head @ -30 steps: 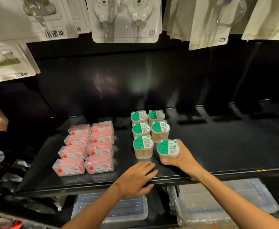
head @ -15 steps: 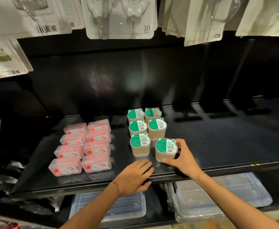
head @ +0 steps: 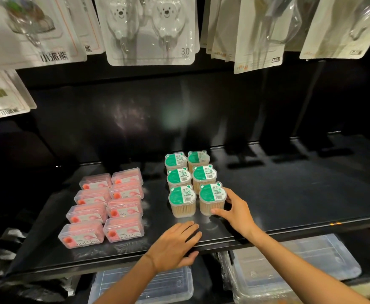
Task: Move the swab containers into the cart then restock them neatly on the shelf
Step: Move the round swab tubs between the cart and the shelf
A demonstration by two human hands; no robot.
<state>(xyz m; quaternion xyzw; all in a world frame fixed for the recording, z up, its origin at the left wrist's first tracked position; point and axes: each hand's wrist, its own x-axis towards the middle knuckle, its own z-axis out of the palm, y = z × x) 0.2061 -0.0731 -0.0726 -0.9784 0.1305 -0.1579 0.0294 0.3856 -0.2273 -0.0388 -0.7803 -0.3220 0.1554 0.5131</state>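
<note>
Shelf (head: 289, 200), black. Tubs (head: 190, 178): 6, green-lidded, upright, 2 columns of 3 running front to back, near the front edge, centre. Right hand (head: 236, 210): thumb and fingers curled round the front-right tub (head: 212, 199), which stands on the shelf level with its row-mate. Left hand (head: 175, 244): flat, fingers straight, palm on the front edge, holding nothing, just in front of the front-left tub. Nearer hand: right. Pink boxes (head: 107, 207): 8, left.
</note>
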